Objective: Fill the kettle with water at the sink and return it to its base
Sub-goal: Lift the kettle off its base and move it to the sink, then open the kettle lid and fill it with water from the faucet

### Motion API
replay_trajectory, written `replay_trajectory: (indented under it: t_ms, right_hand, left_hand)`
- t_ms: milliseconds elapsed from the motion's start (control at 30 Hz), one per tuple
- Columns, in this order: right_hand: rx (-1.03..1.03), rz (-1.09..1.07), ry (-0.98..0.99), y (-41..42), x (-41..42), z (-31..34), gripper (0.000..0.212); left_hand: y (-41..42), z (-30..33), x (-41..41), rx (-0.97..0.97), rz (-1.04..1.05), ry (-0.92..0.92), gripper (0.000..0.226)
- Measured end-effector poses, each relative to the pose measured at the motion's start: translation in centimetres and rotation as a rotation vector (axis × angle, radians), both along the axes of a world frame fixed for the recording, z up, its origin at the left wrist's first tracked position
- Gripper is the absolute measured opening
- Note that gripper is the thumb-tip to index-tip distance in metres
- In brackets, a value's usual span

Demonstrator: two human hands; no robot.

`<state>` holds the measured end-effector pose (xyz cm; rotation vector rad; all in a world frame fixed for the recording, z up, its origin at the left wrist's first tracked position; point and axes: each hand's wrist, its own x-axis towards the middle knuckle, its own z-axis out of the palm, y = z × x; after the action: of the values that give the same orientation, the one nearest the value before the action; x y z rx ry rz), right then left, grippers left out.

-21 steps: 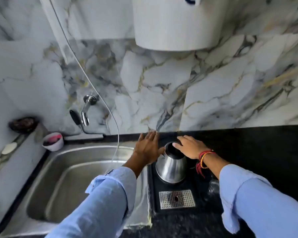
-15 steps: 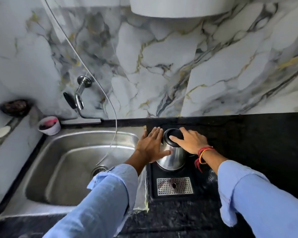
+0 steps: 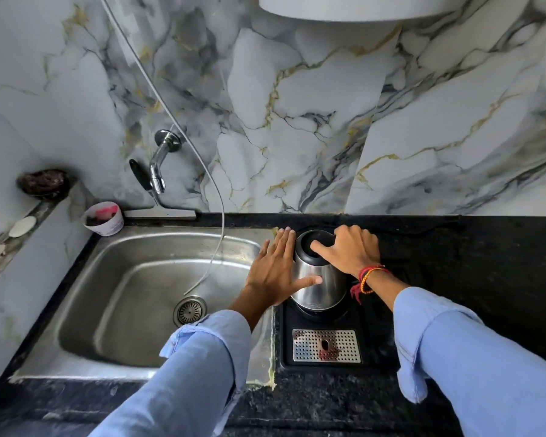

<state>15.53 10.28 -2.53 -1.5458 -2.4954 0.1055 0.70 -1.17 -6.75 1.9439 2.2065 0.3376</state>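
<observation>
Black stone bench [image 3: 486,279] beside a steel sink [image 3: 76,310]; at frame centre the kettle [image 3: 319,285] sits on its base [image 3: 372,342]; left hand [image 3: 275,275], grip apart, steadies its side; right hand [image 3: 350,250] closes over its top, likely for lifting.

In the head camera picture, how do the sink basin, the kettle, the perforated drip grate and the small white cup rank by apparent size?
Largest to smallest:
1. Sink basin
2. Kettle
3. Perforated drip grate, though it lies nearer the camera
4. Small white cup, which is farther back
</observation>
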Motion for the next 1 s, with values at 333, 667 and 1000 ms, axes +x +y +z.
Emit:
replay_trajectory:
  t_ms: [333,667,1000]
  right_hand:
    - [-0.015,0.017,0.133,-0.8,-11.3,4.4,0.060]
    - [-0.269,-0.013,0.184,-2.6,-25.8,-0.1,0.028]
    - [-0.488,-0.107,0.454,-5.0,-36.5,-3.1,0.080]
  left_hand:
    - [-1.5,3.7,-11.5,0.112,0.039,0.034,0.122]
    - [-5.9,0.5,-27.2,0.037,0.078,-0.074,0.112]
    - [-2.8,2.1,-35.9,0.144,0.380,-0.254,0.058]
